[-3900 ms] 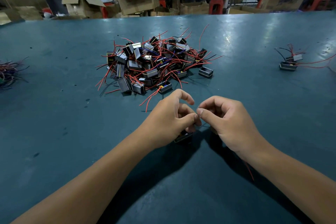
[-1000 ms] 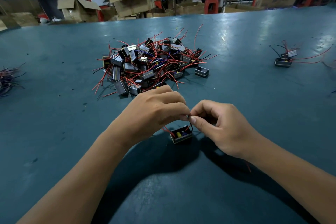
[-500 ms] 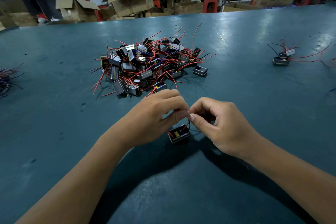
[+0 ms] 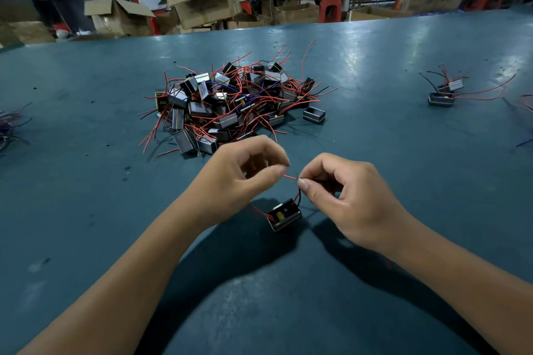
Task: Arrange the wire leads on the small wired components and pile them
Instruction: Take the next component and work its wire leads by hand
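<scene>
One small wired component sat on the worktop, just below and between both hands. Left hand and right hand each pinched its red lead, stretched crosswise between them. Main pile lay beyond, nearer the left hand.

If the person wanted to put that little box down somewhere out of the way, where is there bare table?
Bare table lies left of the left hand, between the big pile and the loose wires at the left edge. More lies between the pile and the two components far right. It is crowded around the pile, where red leads sprawl outward.
</scene>
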`<move>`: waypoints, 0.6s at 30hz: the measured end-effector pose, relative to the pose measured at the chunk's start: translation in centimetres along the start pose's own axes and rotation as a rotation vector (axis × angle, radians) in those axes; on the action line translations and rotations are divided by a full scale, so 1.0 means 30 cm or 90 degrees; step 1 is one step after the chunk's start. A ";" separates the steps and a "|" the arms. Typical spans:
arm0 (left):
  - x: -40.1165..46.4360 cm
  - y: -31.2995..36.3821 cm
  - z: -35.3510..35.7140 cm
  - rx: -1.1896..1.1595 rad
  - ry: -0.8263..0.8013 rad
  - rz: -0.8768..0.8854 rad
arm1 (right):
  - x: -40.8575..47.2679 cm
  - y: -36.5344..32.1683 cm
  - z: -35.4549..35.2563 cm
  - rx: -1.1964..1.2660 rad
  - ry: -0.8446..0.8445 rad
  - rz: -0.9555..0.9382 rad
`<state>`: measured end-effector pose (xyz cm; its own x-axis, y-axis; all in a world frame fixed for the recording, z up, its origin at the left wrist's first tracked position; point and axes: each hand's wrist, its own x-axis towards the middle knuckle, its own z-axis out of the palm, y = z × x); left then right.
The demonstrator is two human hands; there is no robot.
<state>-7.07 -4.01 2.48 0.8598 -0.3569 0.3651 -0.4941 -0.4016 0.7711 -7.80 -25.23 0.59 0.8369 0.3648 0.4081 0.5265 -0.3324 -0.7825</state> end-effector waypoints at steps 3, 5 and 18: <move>-0.002 -0.006 -0.022 0.115 -0.004 0.152 | -0.002 0.002 -0.002 0.015 -0.010 0.010; 0.004 -0.003 -0.019 0.153 0.004 0.199 | -0.003 0.003 -0.003 0.030 -0.020 0.010; -0.001 0.021 -0.036 0.167 -0.020 0.224 | 0.008 0.011 -0.012 0.144 -0.103 0.033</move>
<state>-7.27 -3.33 3.52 0.6307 -0.5346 0.5624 -0.7758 -0.4498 0.4425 -7.36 -25.56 0.60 0.8176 0.4922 0.2988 0.4217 -0.1586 -0.8927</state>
